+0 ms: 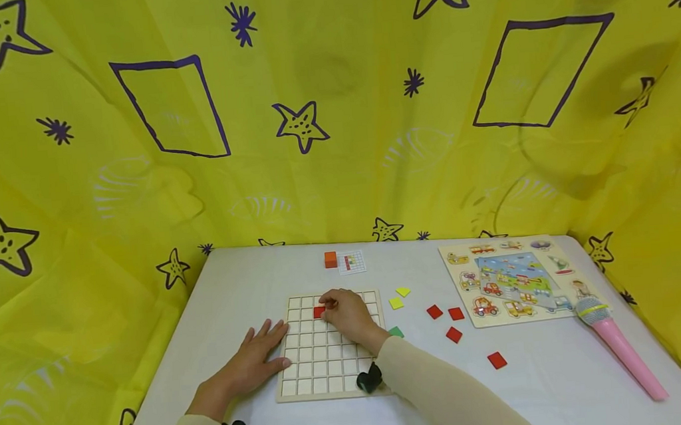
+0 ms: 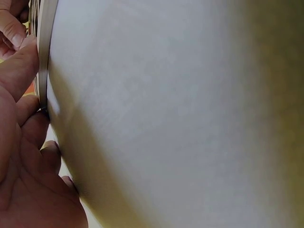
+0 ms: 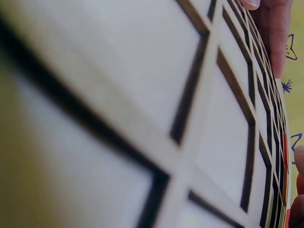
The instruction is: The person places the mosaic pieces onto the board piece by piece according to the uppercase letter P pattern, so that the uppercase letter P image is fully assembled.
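A light wooden grid board [image 1: 288,383] with square recesses lies on the white table. My left hand [image 1: 255,360] rests beside it with fingers spread, the fingertips and thumb touching its left edge. My right hand [image 1: 349,317] is bent over the upper middle of the board. Its thumb and fingers pinch a red square tile [image 3: 300,184], mostly covered by the fingertips in the right wrist view. A red patch [image 1: 319,312] shows at those fingertips in the head view. What lies under the palm is hidden.
Several loose red tiles [image 1: 454,334], yellow tiles [image 1: 396,303] and a green tile [image 1: 396,332] lie right of the board. Behind it are an orange-red block [image 1: 330,260] and a pattern card [image 1: 352,262]. A picture puzzle board [image 1: 462,276] and a pink toy microphone [image 1: 628,358] lie farther right.
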The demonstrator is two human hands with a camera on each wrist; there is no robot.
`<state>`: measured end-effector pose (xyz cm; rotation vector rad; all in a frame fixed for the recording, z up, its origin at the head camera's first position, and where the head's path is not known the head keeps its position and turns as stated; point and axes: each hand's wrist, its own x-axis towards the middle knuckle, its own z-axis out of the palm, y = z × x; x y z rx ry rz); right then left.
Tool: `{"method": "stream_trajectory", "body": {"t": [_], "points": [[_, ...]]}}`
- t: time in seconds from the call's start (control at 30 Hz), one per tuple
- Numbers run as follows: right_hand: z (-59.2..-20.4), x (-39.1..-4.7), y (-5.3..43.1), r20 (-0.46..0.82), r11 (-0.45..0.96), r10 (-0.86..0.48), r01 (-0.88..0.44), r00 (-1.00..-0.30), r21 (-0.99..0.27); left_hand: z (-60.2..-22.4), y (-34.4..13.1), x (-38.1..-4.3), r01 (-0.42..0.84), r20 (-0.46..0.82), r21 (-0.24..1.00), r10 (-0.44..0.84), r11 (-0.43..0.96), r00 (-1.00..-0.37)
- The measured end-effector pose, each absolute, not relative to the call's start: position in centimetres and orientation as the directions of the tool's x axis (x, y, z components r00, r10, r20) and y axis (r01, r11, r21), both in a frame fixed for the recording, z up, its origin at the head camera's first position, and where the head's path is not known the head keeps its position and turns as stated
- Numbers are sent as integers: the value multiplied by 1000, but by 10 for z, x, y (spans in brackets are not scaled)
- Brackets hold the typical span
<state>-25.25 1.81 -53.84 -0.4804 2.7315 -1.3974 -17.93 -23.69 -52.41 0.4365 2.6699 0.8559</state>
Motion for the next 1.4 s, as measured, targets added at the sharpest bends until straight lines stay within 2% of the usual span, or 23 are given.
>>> {"method": "stream_trajectory", "body": {"t": [0.77,1.03,1.4], "points": [[-530,-244,34,117,420,-232,-207,-966,-884,-523,-234,-177,217,-160,614,389,759,-907],[-521,-239,57,118,411,-209,-197,-971,-890,-522,-235,-177,210,-162,614,382,761,-910],[-514,-229,102,103,447,-111,-142,-989,-883,-526,-238,-177,201,-165,619,376,759,-912]]}}
